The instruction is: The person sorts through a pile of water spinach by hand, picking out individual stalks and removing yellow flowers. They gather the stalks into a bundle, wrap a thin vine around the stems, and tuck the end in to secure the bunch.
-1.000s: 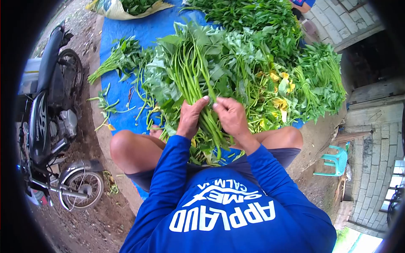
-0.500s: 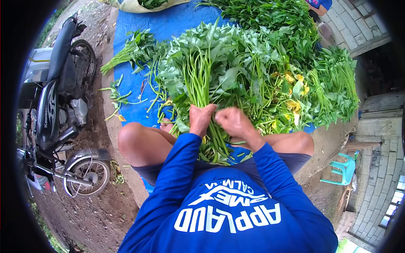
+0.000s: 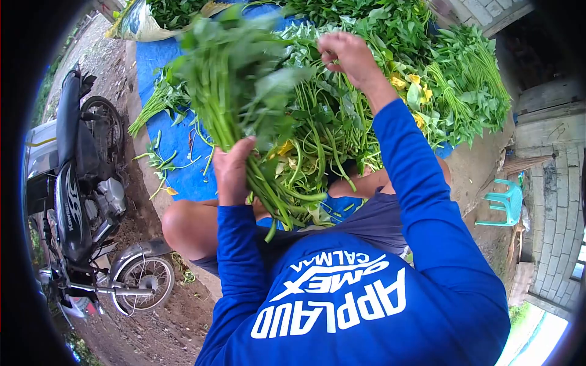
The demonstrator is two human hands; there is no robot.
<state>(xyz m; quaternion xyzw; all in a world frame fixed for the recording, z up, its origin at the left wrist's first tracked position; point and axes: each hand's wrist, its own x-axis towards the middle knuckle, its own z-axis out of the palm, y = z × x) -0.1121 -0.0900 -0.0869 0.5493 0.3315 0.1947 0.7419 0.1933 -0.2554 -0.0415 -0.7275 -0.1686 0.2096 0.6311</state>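
- Head view: the left hand [image 3: 234, 171] is closed around a thick bunch of leafy stems [image 3: 221, 100], thumb laid across the front.
- The grip sits low on the bunch; the longer leafy part rises above the hand, its leaves blurred, while the bare stem ends slant out below it, down and to the right, over the lap.
- The right hand [image 3: 351, 58] is raised over the heap of greens [image 3: 323, 116], to the right of the bunch's leafy top and apart from the left hand. Its fingers are curled in to a narrow gap; whether they pinch a leaf or stem, I cannot tell.
- Left of the bunch, the blue tarp [image 3: 183, 179] shows bare patches between loose stem pieces [image 3: 162, 160] and a smaller bundle [image 3: 160, 100] lying near the tarp's outer edge.
- Past that edge runs a strip of pale ground, then brown soil with a parked motorcycle [image 3: 76, 183], well apart from the hands.
- The left knee [image 3: 186, 229] is just beside the left forearm, narrowing the room low on that side.
- On the right, the heap, yellow leaves [image 3: 415, 91] and stacked bundles [image 3: 476, 79] crowd the tarp nearly to its edge.
- A sack of greens [image 3: 143, 23] lies at the tarp's far left corner.
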